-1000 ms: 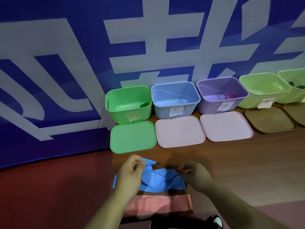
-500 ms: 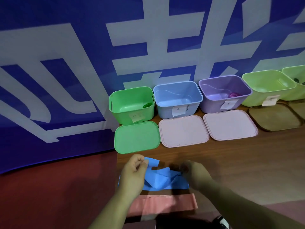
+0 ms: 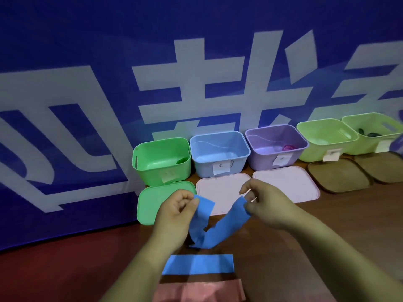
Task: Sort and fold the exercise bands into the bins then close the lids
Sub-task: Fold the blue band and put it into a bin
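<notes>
On the table (image 3: 327,227), five open bins (image 3: 202,166) stand in a row, lids (image 3: 214,189) flat before them. The left hand (image 3: 176,212) and right hand (image 3: 268,205), held apart, each pinch an end of a blue band (image 3: 218,232) sagging between them.

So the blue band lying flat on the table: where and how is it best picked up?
Probably at its right short end, pinched from the right. The flat blue band lies crosswise; that end sits free on bare table, while a pink band lies close by its near long edge.
</notes>
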